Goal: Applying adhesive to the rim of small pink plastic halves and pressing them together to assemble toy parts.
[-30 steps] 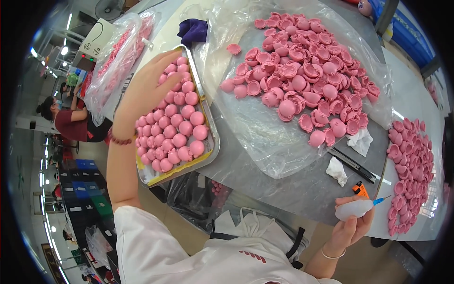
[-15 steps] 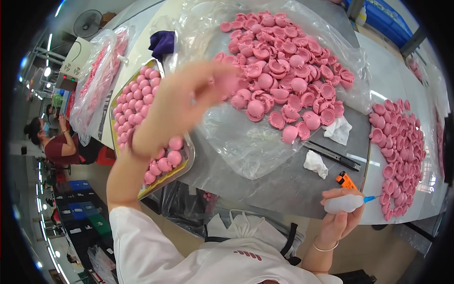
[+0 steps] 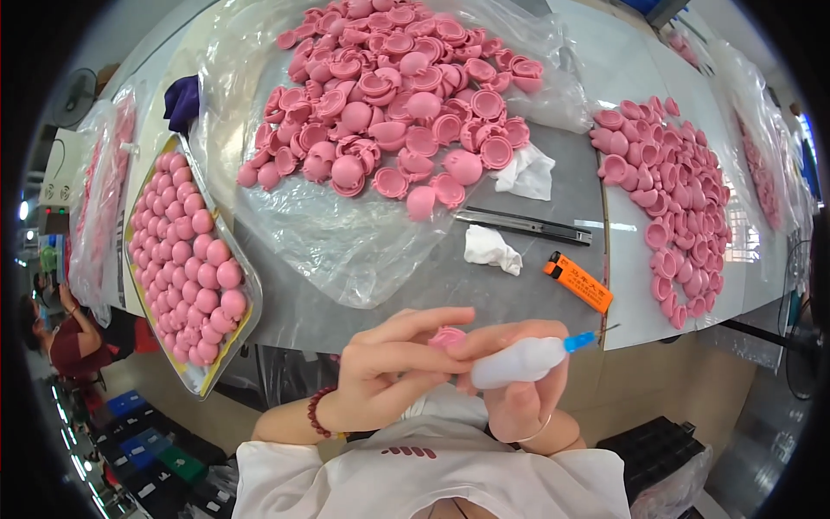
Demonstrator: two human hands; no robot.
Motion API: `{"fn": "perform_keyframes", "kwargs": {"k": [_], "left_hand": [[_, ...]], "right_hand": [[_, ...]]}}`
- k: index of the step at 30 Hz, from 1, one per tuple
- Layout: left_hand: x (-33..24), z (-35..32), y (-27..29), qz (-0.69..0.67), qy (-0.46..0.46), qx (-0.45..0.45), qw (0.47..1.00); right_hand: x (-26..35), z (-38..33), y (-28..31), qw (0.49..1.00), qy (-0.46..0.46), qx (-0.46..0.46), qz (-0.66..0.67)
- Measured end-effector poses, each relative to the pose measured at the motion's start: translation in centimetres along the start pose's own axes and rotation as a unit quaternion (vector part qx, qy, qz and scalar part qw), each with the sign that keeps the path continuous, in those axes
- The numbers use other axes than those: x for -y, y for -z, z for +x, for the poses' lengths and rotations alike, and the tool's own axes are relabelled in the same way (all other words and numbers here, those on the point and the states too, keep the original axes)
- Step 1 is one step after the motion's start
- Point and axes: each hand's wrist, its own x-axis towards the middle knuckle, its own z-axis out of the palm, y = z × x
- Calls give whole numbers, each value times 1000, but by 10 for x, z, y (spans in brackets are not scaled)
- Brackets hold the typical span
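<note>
Close to my body, my left hand (image 3: 385,372) pinches a small pink plastic shell (image 3: 447,336) between its fingertips. My right hand (image 3: 523,411) is wrapped round a white squeeze bottle (image 3: 514,363) with a blue needle tip (image 3: 579,341), which points right, away from the shell. The two hands meet at the fingers of the left and the bottle's base. Beyond them, a heap of pink half shells (image 3: 398,108) lies on a clear plastic sheet (image 3: 346,268). To the left stands a tray (image 3: 251,320) filled with round pink balls (image 3: 186,259).
A black utility knife (image 3: 523,226), an orange lighter (image 3: 577,282) and two crumpled white tissues (image 3: 493,250) lie on the grey tabletop. Pink cup-shaped pieces (image 3: 670,195) are heaped at the right. A purple cloth (image 3: 181,104) sits behind the tray. Another person (image 3: 73,346) works at far left.
My left hand has come back from the heap toward my body and now holds a pink shell. My right hand has brought the bottle leftward beside it. The view has shifted right.
</note>
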Motion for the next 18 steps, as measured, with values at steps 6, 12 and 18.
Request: {"fn": "perform_keyframes", "kwargs": {"k": [6, 12, 18], "left_hand": [[6, 9, -25, -435, 103, -22, 894], [13, 10, -25, -374, 135, -23, 917], [17, 7, -17, -412, 66, 20, 908]], "right_hand": [[3, -2, 11, 997, 50, -24, -48], [4, 2, 17, 997, -2, -62, -46], [13, 22, 46, 962, 200, -57, -177]]}}
